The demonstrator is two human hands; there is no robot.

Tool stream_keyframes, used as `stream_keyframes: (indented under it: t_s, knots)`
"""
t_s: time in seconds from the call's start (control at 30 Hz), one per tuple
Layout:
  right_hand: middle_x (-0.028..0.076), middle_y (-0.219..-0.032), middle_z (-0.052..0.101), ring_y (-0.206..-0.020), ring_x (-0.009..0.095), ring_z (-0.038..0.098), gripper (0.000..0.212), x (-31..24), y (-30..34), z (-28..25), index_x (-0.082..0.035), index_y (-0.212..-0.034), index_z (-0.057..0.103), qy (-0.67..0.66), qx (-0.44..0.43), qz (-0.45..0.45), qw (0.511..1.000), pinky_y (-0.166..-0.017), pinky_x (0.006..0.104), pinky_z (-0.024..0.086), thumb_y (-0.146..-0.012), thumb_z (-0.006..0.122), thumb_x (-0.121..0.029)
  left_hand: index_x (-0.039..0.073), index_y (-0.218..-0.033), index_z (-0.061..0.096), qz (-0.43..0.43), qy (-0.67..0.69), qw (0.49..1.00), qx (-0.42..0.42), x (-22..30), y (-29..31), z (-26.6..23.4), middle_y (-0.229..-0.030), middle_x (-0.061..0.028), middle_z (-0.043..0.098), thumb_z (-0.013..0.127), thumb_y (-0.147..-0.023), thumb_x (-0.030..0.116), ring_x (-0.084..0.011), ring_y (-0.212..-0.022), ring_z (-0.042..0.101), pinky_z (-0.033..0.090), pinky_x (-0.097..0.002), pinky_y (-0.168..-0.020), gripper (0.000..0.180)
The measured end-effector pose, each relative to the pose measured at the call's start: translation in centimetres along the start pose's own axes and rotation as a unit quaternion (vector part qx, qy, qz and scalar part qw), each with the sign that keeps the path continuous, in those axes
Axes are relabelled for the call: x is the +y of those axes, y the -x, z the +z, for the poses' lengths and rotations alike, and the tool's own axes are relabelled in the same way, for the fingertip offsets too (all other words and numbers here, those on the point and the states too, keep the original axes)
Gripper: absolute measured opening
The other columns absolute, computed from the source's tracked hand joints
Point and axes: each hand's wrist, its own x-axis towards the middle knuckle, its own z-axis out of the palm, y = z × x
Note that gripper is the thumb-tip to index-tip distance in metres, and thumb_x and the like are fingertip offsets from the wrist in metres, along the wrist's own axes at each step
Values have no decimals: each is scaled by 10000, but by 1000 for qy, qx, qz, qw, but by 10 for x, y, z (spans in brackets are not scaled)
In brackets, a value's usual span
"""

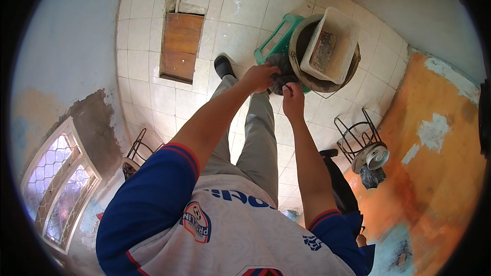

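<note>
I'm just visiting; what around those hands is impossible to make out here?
In the head view:
Dark crumpled material at the left hand and right hand: too small to tell bag from cloth.
Round bucket: its inside is largely covered by the white tub.
Green stool: part is hidden behind the bucket.

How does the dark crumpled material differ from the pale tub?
The dark crumpled material looks limp; the pale tub, stiff and boxy. The material is blackish; the tub, cream, stained inside. Left hand and right hand hold the material; the tub sits over the round container.
</note>
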Motion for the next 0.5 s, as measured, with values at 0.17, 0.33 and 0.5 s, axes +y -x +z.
stream_keyframes:
  t_s: [0.17,0.33,0.5]
  knots:
    - [120,-1005,608,-891,274,631,195,-4,19,3,-34,-1023,635,27,13,-103,994,-759,380,517,-871,691,-142,144,-1068,624,5,4,999,-40,0,-13,2,-962,-104,682,653,-863,146,-337,-947,671,525,-462,-801,207]
    - [129,-992,629,-918,299,638,213,6,23,2,-54,-1036,637,130,20,-3,991,-792,424,515,-861,698,-160,130,-984,621,52,-18,998,-14,-1,-9,-2,-915,-122,680,627,-868,139,-346,-898,666,513,-482,-751,117]
    - [138,-833,652,-752,332,654,143,12,2,19,-60,-893,625,206,80,-30,975,-663,440,497,-871,683,-188,131,-975,626,62,-54,996,-47,4,-19,-3,-843,-134,682,634,-867,140,-351,-874,672,508,-483,-734,108]
